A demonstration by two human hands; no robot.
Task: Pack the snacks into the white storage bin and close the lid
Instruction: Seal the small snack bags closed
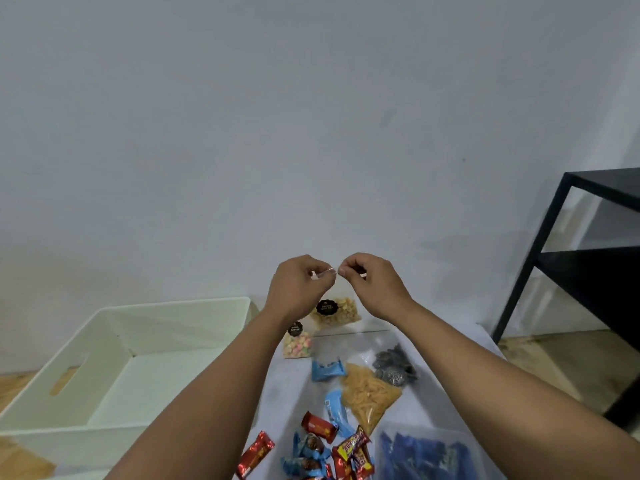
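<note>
White storage bin open, both hands' grip pinching clear snack bag top edge

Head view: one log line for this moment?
left hand: pinching clear peanut bag top | right hand: pinching same | bag: raised | white bin: open, empty

Soft, even indoor light, slightly dim w/ bluish cast; faint shadows on wall; wide-angle bending at edges; mild blur throughout.
</note>
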